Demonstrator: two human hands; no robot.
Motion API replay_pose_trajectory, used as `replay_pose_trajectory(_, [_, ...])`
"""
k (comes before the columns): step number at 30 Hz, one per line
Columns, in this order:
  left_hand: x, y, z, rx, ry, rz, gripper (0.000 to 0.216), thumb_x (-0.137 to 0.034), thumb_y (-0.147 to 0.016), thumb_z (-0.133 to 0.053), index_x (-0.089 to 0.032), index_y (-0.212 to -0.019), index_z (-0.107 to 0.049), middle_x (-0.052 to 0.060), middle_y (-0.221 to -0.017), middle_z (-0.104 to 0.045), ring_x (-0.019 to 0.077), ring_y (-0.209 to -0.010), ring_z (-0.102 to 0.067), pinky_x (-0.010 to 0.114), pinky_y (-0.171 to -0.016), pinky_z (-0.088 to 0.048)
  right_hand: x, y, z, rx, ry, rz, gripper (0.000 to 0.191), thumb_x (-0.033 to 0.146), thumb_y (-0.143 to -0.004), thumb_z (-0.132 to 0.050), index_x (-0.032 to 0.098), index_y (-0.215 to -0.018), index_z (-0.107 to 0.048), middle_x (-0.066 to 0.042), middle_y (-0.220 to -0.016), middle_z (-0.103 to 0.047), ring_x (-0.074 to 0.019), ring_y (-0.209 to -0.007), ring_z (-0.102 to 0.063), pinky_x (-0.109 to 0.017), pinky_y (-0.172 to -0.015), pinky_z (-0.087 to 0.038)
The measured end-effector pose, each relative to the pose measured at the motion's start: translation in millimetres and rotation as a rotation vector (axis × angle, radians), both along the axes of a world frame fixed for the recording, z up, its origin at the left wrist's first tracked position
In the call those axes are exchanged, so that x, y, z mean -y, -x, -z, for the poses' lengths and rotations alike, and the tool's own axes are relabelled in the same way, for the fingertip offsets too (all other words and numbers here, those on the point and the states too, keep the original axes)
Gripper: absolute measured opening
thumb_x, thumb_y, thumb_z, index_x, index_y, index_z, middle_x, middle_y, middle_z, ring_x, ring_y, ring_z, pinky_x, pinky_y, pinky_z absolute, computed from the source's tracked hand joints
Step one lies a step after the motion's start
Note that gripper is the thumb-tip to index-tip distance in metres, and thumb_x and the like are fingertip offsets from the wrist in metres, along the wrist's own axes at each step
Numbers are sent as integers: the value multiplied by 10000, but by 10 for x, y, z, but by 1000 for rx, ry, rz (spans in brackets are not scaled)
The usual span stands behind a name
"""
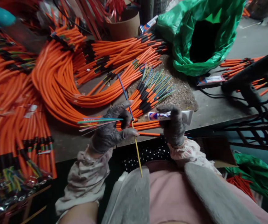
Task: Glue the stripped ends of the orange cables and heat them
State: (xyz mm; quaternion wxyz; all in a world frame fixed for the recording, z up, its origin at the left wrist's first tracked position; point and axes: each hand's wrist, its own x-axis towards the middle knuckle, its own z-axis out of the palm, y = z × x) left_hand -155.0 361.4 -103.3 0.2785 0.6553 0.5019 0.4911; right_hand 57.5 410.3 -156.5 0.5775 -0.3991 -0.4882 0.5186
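Note:
Both my hands wear grey gloves. My left hand [111, 127] is closed around the end of an orange cable [145, 125]. Thin coloured wires [98, 121] fan out of the fist to the left, a blue strand [124, 90] rises from it and a yellow strand [138, 152] hangs toward my lap. My right hand [174, 126] grips a white glue tube [158, 115] lying sideways, its nozzle pointing at my left hand. Just behind my hands lies a bundle of orange cables [148, 93] with black sleeves and bare coloured wire ends.
Big curved heaps of orange cable [54, 81] cover the left and middle of the grey workbench [218, 105]. A green plastic bag [201, 34] gapes at the back right, a cardboard tube [124, 25] behind. A black tool [252, 77] lies at right.

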Motion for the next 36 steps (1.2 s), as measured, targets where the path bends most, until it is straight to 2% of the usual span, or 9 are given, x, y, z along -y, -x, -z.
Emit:
replay_pose_trajectory(3, [-24,2,0,27,-35,77,709,-429,-746,-945,-283,-1380,-663,-73,-725,-574,93,-589,-540,252,-652,-563,157,90,72,-109,105,-104,347,585,-982,-651,281,-990,-818,-41,-929,-804,-155,-653,-735,-231,-462,-570])
replay_pose_trajectory(8, [-14,2,65,42,-6,120,616,-298,-767,-928,-282,-1325,-668,-61,-794,-573,82,-619,-543,230,-630,-529,260,133,105,-159,124,-200,369,591,-966,-676,272,-1065,-833,-55,-998,-829,-199,-786,-804,-272,-577,-664])
replay_pose_trajectory(13, [-49,17,97,201,-54,147,588,-266,-804,-857,-322,-1337,-616,-21,-905,-639,112,-657,-590,228,-550,-514,200,102,121,41,-188,-143,243,478,-978,-694,322,-1103,-832,-10,-935,-836,-175,-685,-780,-294,-629,-672])
replay_pose_trajectory(17, [-185,-67,-44,65,-44,90,161,-358,-870,-799,-232,-950,-738,37,-878,-688,192,-794,-667,339,-698,-592,135,56,57,326,-486,-90,216,378,-843,-848,331,-1053,-828,-10,-876,-829,-215,-713,-782,-346,-690,-666])
replay_pose_trajectory(19, [-260,-139,-113,110,-8,29,322,-491,-955,-689,-217,-787,-714,43,-773,-658,209,-784,-667,388,-776,-597,106,50,41,380,-584,-67,195,360,-855,-828,331,-1047,-815,-14,-867,-826,-211,-704,-777,-342,-677,-656])
replay_pose_trajectory(23, [-370,-226,-144,211,96,26,513,-662,-967,-615,-206,-748,-703,27,-680,-588,170,-636,-584,347,-657,-547,50,57,36,474,-683,-86,189,291,-863,-794,307,-1051,-800,-24,-874,-829,-204,-716,-779,-319,-666,-651])
replay_pose_trajectory(29, [-355,-242,-129,151,37,21,457,-592,-1023,-572,-211,-818,-718,27,-764,-655,144,-601,-597,319,-583,-536,42,68,51,399,-519,-150,209,291,-795,-881,300,-990,-807,-18,-858,-818,-204,-740,-781,-323,-707,-656])
replay_pose_trajectory(32, [-104,-392,-49,21,-51,3,306,-504,-1010,-636,-243,-976,-792,65,-934,-762,217,-843,-744,385,-774,-656,30,-34,109,172,-209,-159,226,337,-811,-887,281,-1006,-787,-10,-881,-810,-188,-732,-773,-310,-705,-655])
replay_pose_trajectory(36, [319,-694,215,-159,-181,257,178,-293,-1024,-636,-303,-1090,-801,40,-1064,-813,208,-973,-784,350,-852,-684,-69,-286,146,-134,203,-146,268,451,-813,-862,241,-859,-702,34,-696,-701,-110,-472,-596,-219,-391,-473])
